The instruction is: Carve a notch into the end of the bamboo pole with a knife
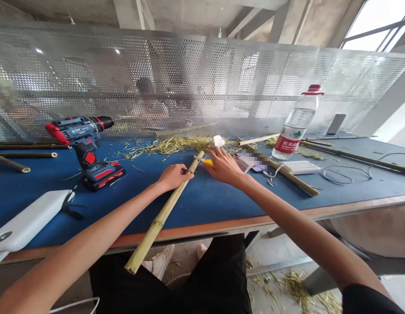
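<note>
A long green-yellow bamboo stick (pixel 163 213) lies slanted across the blue table (pixel 205 200), its near end hanging past the front edge. My left hand (pixel 174 176) grips it near the far end. My right hand (pixel 223 165) holds a small knife with a yellow handle (pixel 207 162) against the stick's far tip, the pale blade (pixel 218 141) pointing up and away.
A cordless drill (pixel 86 146) stands at the left, a white power bank (pixel 27 222) at the near left. Bamboo shavings (pixel 176 145) lie along a perforated metal screen (pixel 202 83). A water bottle (pixel 297 124), more sticks (pixel 287 174), a white charger with cable (pixel 303 167) sit at the right.
</note>
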`<state>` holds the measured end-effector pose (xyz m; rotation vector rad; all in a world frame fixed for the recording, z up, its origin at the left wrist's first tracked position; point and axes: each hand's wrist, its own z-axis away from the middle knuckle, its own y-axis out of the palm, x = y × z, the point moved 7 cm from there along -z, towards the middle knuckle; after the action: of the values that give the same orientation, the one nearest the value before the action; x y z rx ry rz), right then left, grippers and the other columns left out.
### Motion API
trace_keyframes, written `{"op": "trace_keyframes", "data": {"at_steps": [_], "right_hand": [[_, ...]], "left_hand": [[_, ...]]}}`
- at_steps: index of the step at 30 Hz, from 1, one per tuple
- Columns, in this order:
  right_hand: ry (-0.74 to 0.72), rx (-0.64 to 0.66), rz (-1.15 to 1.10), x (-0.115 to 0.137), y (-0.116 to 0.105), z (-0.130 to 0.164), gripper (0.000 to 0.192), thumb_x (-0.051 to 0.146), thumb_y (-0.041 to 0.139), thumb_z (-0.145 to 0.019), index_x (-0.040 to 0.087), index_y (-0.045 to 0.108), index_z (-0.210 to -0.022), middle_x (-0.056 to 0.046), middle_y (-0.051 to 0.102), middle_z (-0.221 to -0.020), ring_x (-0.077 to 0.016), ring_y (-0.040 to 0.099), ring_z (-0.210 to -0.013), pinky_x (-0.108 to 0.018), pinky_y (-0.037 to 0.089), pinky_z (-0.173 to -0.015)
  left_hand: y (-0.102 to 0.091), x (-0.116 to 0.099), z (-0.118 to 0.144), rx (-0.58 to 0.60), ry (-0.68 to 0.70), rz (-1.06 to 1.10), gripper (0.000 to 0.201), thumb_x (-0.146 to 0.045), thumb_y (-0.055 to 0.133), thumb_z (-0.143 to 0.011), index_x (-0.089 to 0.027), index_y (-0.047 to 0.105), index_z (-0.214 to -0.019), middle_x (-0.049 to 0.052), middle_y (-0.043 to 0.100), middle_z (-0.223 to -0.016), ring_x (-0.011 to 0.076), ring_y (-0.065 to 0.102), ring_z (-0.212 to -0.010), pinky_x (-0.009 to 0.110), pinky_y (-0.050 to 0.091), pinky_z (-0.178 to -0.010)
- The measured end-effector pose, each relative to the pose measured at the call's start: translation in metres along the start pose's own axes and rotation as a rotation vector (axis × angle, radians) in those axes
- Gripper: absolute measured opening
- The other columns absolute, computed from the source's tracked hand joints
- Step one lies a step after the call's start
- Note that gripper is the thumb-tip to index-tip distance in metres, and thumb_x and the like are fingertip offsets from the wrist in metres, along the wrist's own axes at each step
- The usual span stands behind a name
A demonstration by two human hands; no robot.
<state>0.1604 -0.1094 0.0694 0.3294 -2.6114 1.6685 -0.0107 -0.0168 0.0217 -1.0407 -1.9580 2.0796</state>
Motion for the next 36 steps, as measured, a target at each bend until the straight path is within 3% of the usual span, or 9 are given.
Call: {"op": "trace_keyframes", "data": {"at_steps": [2,4,8,15,20,27,36], "right_hand": [[0.048,0.038,0.012,-0.018,0.021,-0.013,0.052,0.041,0.060,-0.109,0.010,0.056,-0.151,-0.027,0.057,-0.152,-0.0424,0.053,-0.140,-0.055,0.046,-0.113],[0.080,0.072,0.006,-0.027,0.038,-0.015,0.041,0.038,0.056,-0.110,0.011,0.061,-0.142,-0.024,0.064,-0.144,-0.0392,0.059,-0.133,-0.050,0.049,-0.108],[0.099,0.087,-0.027,-0.034,0.054,-0.013,0.028,0.028,0.051,-0.111,0.013,0.061,-0.132,-0.021,0.070,-0.134,-0.0327,0.065,-0.124,-0.040,0.052,-0.100],[0.041,0.083,-0.073,-0.034,0.048,-0.007,0.033,0.033,0.043,-0.114,0.016,0.056,-0.140,-0.016,0.080,-0.119,-0.0307,0.074,-0.105,-0.034,0.050,-0.082],[-0.007,0.119,-0.063,-0.029,0.049,-0.005,0.034,0.044,0.048,-0.113,0.022,0.070,-0.128,-0.010,0.083,-0.098,-0.0286,0.077,-0.091,-0.031,0.046,-0.074],[0.066,0.145,0.011,-0.030,0.055,-0.012,0.037,0.046,0.048,-0.113,0.025,0.076,-0.124,-0.011,0.084,-0.103,-0.0301,0.079,-0.098,-0.030,0.046,-0.076],[0.297,0.076,0.117,-0.047,0.048,-0.021,0.040,0.043,0.043,-0.114,0.022,0.070,-0.134,-0.018,0.083,-0.117,-0.0356,0.079,-0.107,-0.038,0.052,-0.083]], "left_hand": [[0.004,0.003,-0.001,0.007,-0.011,0.007,0.037,-0.048,0.070,-0.104,-0.015,0.071,-0.120,0.008,0.073,-0.115,0.0226,0.072,-0.101,0.043,0.063,-0.091],[0.007,0.006,-0.001,0.010,-0.018,0.021,0.037,-0.048,0.069,-0.104,-0.014,0.071,-0.119,0.008,0.073,-0.114,0.0222,0.072,-0.100,0.043,0.063,-0.090],[0.008,0.010,0.002,0.011,-0.024,0.041,0.037,-0.047,0.069,-0.104,-0.014,0.071,-0.119,0.008,0.073,-0.114,0.0218,0.072,-0.099,0.042,0.064,-0.089],[0.006,0.012,0.012,0.000,-0.016,0.045,0.036,-0.045,0.071,-0.103,-0.014,0.070,-0.122,0.008,0.073,-0.114,0.0211,0.072,-0.097,0.041,0.064,-0.086],[0.009,0.008,0.019,0.013,0.004,0.065,0.037,-0.046,0.071,-0.103,-0.014,0.071,-0.123,0.008,0.073,-0.115,0.0218,0.072,-0.097,0.040,0.064,-0.085],[0.011,0.008,0.021,0.038,0.015,0.099,0.034,-0.045,0.071,-0.103,-0.013,0.072,-0.116,0.007,0.073,-0.112,0.0218,0.072,-0.096,0.038,0.064,-0.083],[0.010,0.009,0.018,0.018,0.015,0.086,0.035,-0.046,0.070,-0.104,-0.013,0.072,-0.114,0.006,0.073,-0.108,0.0203,0.071,-0.091,0.036,0.063,-0.080]]}}
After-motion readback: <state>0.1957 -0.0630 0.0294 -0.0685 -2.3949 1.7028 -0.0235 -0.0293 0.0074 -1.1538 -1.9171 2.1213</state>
